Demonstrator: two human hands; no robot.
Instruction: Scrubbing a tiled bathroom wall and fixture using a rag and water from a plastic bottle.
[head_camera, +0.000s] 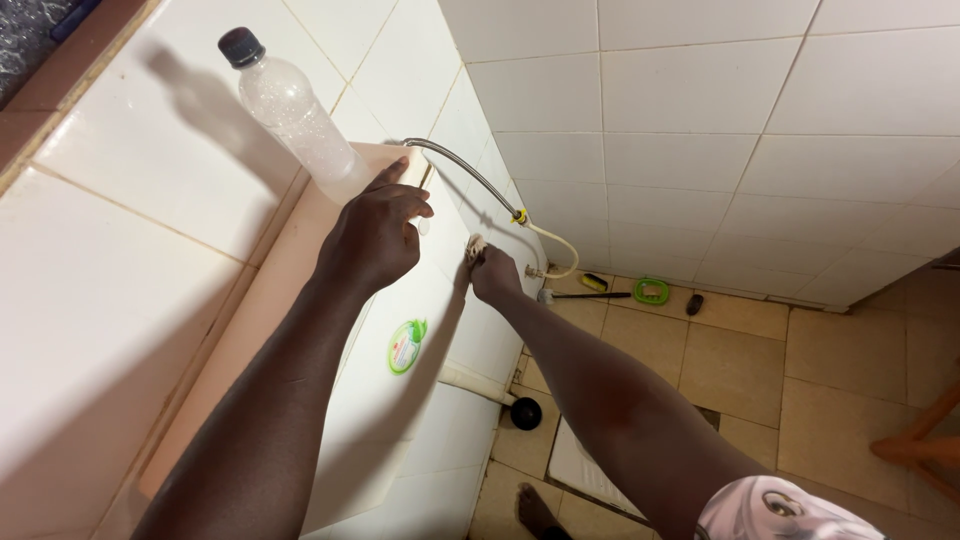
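White glazed ceramic cistern (440, 350) fills the near-left of my view, against the white tiled wall (700, 90). It is rigid, heavy-looking, probably slick and chip-prone; nothing to lift here, I'd only brace on it. It has a round green sticker (407, 346) on its face and a peach-coloured flat lid (260, 330) on top.

The clear plastic bottle with dark cap (293, 108) is tilted, its base at the far end of the lid, right against my left hand (376, 240). It looks nearly empty, so I judge it light, thin-walled, easy to crush or tip; best grasped round the lower body. My left hand is curled, fingers pressed together at the bottle base and lid corner; I can't tell if it actually grips the bottle.

The braided steel hose (470, 172) arcs from the cistern's far top corner down to a cream plastic tube (560, 245) on the wall. It's bendy but springy; the joints look like the weak spots.

My right hand (495, 272) is closed, pinching a small pale cloth wad (475, 246) against the cistern's far side. The cloth is soft and light.

Room: the corner is tight, wall to the left and far side. Open tan floor tiles (740, 370) to the right; brush (590, 294), green soap dish (651, 291) and black plunger (524, 412) sit low.
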